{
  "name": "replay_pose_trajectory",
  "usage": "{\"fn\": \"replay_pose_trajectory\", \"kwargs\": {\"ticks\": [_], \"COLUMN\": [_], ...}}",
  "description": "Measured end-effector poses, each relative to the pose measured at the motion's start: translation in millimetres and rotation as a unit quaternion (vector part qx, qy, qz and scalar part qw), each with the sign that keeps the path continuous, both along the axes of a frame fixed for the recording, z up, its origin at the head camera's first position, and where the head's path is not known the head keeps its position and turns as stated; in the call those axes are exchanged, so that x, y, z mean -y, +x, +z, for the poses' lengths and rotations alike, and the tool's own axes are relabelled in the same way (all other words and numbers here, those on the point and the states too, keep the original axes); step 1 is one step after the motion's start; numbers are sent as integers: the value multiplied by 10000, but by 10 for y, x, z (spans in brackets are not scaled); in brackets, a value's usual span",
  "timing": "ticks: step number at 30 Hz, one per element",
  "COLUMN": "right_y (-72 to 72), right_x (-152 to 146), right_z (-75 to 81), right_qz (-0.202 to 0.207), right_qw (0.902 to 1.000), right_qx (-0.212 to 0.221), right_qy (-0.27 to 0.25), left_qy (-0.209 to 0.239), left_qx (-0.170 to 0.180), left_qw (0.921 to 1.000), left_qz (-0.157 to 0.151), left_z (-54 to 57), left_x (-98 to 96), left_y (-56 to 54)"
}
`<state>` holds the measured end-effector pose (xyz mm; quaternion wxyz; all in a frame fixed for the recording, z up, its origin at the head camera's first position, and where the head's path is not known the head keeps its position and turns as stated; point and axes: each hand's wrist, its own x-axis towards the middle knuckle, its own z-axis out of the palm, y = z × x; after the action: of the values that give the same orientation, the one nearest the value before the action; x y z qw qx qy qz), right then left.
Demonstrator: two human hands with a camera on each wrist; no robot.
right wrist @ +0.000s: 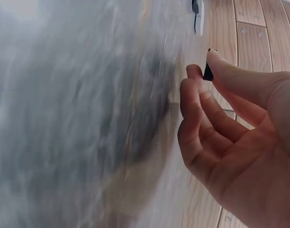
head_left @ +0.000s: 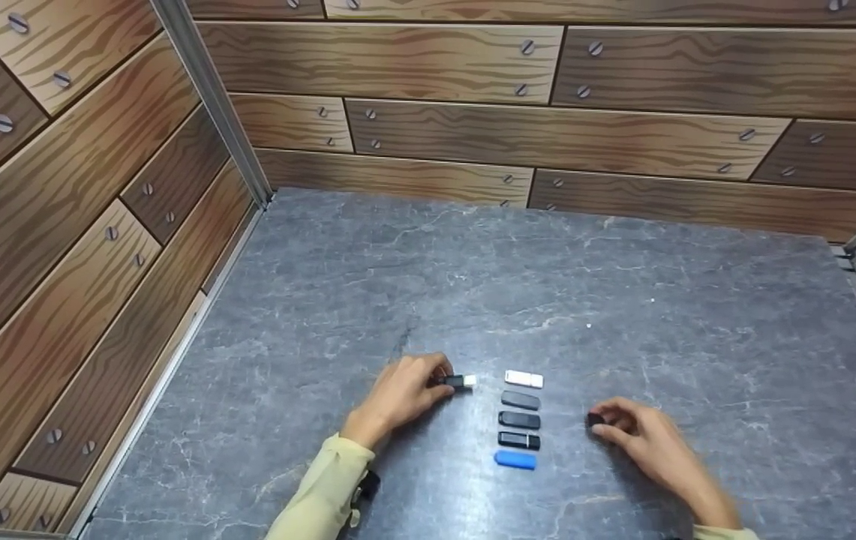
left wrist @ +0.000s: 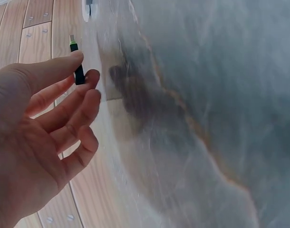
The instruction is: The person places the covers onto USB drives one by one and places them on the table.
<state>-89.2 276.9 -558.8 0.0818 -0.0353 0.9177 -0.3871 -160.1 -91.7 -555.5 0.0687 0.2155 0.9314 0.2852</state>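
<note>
Between thumb and fingers my left hand pinches a black USB stick, its bare metal plug pointing right. The left wrist view shows a green band at the base of that plug on the USB stick. My right hand pinches a small black cap, partly hidden by the fingertips; in the right wrist view the cap shows as a dark sliver. Between the hands lies a column of capped USB sticks: white at the top, several dark ones, and blue nearest me.
The sticks lie on a grey marbled tabletop. Wood-patterned panels form a back wall and a left wall, joined by a metal corner post. Two tiny white specks lie right of centre on the tabletop.
</note>
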Motion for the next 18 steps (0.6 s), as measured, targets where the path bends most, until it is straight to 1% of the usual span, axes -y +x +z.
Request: {"fn": "replay_pose_trajectory", "kwargs": {"ticks": [7, 9, 11, 13, 18], "right_y": [-14, -19, -25, -28, -41], "right_x": [120, 157, 193, 227, 302], "right_z": [-15, -19, -21, -24, -36], "right_qz": [88, 41, -14, -79, -103], "right_qw": [9982, 9980, 9978, 9975, 9963], "right_qx": [-257, -228, -208, -181, -218], "right_qy": [-527, -593, -636, -679, -820], "left_qy": [706, 957, 1244, 1535, 2241], "left_qx": [-88, -42, 79, 277, 883], "left_qw": [9974, 9954, 9922, 9877, 9704], "left_qz": [-67, -78, -101, -121, -145], "left_z": [-44, -56, -72, -89, -119], "left_x": [-30, -37, -41, -47, -85], "left_y": [21, 22, 23, 25, 49]}}
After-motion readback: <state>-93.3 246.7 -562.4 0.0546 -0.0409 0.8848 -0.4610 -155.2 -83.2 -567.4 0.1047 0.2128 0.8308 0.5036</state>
